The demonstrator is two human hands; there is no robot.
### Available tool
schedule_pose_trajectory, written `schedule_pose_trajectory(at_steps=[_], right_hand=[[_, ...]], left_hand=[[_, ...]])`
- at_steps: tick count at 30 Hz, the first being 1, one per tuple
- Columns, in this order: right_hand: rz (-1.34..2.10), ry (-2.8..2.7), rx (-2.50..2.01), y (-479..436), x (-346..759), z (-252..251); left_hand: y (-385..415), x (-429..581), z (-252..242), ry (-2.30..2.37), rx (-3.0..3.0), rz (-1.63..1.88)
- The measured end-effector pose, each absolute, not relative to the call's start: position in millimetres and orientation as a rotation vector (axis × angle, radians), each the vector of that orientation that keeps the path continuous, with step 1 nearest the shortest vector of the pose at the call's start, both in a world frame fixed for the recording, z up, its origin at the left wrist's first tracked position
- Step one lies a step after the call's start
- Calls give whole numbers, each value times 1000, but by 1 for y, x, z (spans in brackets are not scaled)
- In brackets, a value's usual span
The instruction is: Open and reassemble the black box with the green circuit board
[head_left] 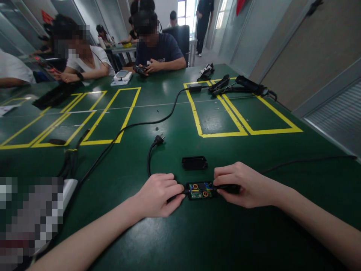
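An open black plastic case lies on the green table in front of me. Inside it sits a circuit board with two copper ring coils and coloured wires. At its left end my left hand pinches the black power cord, whose plug rests a little farther away. My right hand is closed on the black cable by the case's right end, fingertips touching the case edge. Just beyond the case lies a separate black cover, hollow side up.
Yellow tape rectangles mark the table. Black clamp-like tools and a small black box on a cable lie at the far right. Across the table, a person in a dark shirt holds a tool. A blurred-out object stands at left.
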State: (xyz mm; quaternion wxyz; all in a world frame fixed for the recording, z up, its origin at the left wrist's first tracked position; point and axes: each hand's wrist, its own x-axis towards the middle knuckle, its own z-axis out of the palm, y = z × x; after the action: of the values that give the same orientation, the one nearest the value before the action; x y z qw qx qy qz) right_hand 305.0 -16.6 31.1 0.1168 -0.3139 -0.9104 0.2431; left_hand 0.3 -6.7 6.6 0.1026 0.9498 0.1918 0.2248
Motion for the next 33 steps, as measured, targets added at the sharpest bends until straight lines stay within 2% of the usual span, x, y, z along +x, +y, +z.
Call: schedule_pose_trajectory(at_steps=[11,23,33], right_hand=[[942,-2557,-888,-15,306,32],[897,-2529,-987,-9,313,25],[930,-2521,-1051,-10,311,26]], left_hand=[[-6,-1,9,661,2771,591],[-7,-2,6,696,2796,635],[-5,-2,8,535,2800,676]])
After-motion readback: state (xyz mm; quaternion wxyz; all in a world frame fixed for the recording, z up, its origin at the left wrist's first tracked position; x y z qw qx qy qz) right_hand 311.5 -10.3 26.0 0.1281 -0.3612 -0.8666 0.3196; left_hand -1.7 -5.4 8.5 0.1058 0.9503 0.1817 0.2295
